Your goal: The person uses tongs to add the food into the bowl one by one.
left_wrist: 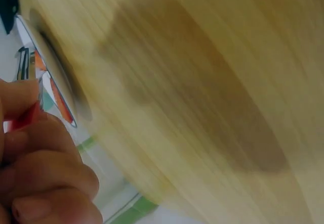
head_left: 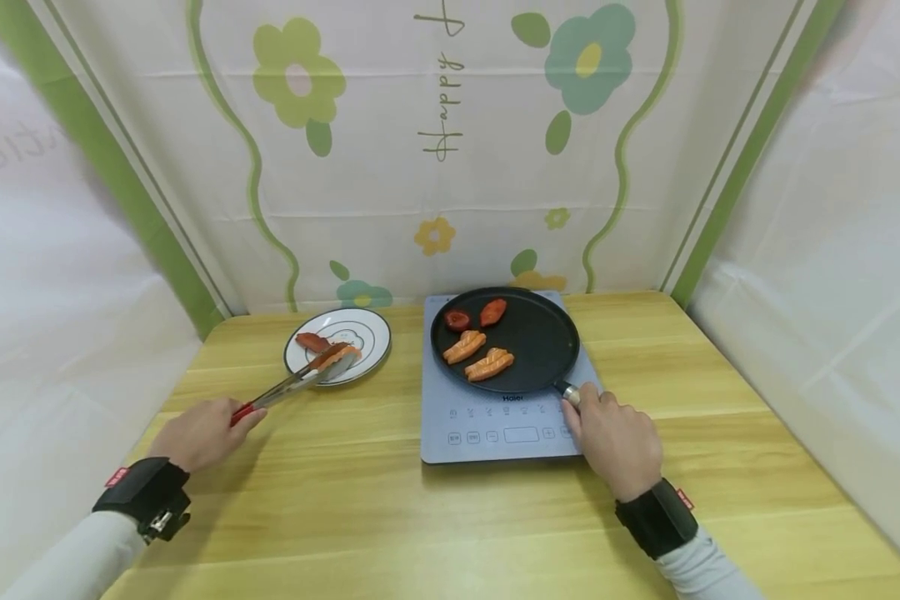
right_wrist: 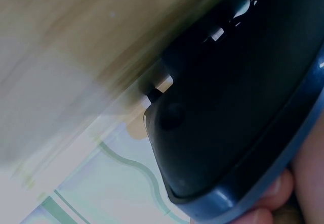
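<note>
My left hand (head_left: 202, 433) grips red-handled metal tongs (head_left: 292, 385) that pinch an orange salmon slice (head_left: 335, 357) over a white plate (head_left: 363, 333). A dark red piece (head_left: 312, 341) lies on that plate. My right hand (head_left: 615, 437) holds the handle (head_left: 568, 392) of a black round pan (head_left: 540, 333) on a grey induction cooker (head_left: 480, 425). The pan holds two salmon slices (head_left: 465, 346) and two dark red pieces (head_left: 493, 312). In the left wrist view, my fingers (left_wrist: 35, 158) wrap the red tong handle (left_wrist: 23, 120). The right wrist view is filled by the dark pan (right_wrist: 228, 107).
A wooden table (head_left: 360, 517) carries everything. A floral backdrop (head_left: 435, 142) stands right behind the plate and cooker, and white sheets close off both sides. The table's front half is bare wood.
</note>
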Demonstrator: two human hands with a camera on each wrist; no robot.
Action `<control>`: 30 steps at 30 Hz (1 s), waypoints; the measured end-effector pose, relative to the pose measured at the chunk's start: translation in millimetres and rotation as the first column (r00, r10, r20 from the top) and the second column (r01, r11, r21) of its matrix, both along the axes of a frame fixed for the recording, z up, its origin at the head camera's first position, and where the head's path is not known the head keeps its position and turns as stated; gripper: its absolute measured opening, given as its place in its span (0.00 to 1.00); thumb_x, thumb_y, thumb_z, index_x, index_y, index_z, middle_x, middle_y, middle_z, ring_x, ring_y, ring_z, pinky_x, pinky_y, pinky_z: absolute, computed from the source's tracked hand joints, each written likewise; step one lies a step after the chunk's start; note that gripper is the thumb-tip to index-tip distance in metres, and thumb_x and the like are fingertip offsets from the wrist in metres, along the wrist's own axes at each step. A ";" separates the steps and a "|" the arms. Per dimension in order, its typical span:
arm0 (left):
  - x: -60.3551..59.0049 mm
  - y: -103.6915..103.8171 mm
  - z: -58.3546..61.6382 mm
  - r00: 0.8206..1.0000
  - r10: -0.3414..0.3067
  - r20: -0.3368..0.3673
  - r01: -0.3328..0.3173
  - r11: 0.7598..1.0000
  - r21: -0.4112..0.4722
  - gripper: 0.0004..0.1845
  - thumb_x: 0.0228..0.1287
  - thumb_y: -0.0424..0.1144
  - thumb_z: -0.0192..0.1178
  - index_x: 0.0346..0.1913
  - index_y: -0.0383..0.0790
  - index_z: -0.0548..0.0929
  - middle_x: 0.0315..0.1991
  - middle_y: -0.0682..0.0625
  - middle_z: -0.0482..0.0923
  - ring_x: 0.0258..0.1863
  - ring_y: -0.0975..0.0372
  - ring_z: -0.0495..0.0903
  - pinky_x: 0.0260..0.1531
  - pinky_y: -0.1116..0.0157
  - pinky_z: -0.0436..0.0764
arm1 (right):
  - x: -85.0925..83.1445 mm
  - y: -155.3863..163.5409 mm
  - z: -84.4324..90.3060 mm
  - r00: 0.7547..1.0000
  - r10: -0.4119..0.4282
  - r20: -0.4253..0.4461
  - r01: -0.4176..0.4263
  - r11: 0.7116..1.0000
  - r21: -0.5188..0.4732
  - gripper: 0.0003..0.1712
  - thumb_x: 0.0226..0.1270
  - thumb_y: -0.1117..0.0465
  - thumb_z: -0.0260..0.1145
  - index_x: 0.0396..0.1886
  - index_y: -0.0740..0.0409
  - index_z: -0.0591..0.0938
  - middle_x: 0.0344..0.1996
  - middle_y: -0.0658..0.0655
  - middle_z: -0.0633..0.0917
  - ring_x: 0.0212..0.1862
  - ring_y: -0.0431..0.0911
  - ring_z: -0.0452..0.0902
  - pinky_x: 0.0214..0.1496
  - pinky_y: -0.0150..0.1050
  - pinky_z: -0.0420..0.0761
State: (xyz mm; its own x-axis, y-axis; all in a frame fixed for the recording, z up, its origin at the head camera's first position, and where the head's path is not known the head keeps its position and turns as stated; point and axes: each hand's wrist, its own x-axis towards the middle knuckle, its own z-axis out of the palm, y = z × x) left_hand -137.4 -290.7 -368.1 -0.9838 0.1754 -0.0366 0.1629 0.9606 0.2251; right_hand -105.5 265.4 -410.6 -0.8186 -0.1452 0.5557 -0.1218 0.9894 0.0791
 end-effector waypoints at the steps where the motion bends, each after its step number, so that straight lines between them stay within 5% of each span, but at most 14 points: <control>1: 1.3 0.5 -0.8 1.000 0.006 -0.005 -0.006 1.000 0.001 0.29 0.81 0.58 0.53 0.19 0.49 0.67 0.19 0.57 0.60 0.18 0.62 0.64 0.21 0.63 0.60 | 0.0 -0.2 -0.1 1.000 -0.001 0.004 0.001 1.000 -0.002 0.26 0.72 0.48 0.72 0.27 0.60 0.70 0.15 0.53 0.64 0.12 0.44 0.57 0.15 0.36 0.53; 30: 21.3 9.9 -14.2 0.993 0.077 -0.093 -0.076 0.997 0.005 0.30 0.83 0.60 0.49 0.21 0.48 0.65 0.18 0.56 0.56 0.17 0.62 0.61 0.19 0.62 0.57 | -1.5 0.3 0.6 0.999 -0.005 0.042 0.006 1.000 -0.010 0.26 0.73 0.48 0.71 0.29 0.61 0.71 0.16 0.53 0.66 0.13 0.44 0.59 0.15 0.36 0.55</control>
State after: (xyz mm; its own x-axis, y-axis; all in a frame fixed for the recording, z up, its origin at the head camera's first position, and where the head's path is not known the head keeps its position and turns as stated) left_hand -116.1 -280.8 -382.3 -0.9935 0.0994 0.0559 0.1091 0.9707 0.2142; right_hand -107.0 265.7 -410.1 -0.8418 -0.1356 0.5225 -0.1195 0.9907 0.0645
